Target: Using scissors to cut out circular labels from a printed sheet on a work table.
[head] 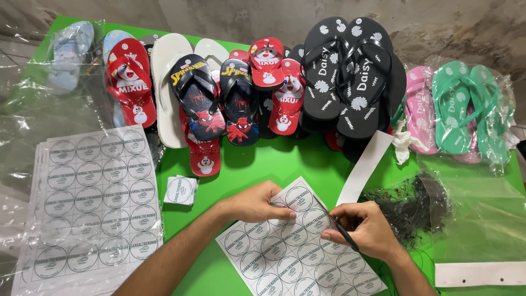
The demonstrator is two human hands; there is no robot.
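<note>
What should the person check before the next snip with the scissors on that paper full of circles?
1. Left hand holds the label sheet flat: ok.
2. Right hand grips the scissors: ok.
3. Left fingers out of the blades' way: cannot tell, they sit close.
4. Blades lined up between circles: cannot tell, the hand hides them.
5. Pile of cut labels lies apart from the sheet: ok.
6. Spare sheets lie off to the left, out of the way: ok.

White sheet of round labels lies front centre; a stack of sheets left; cut squares between.
</note>
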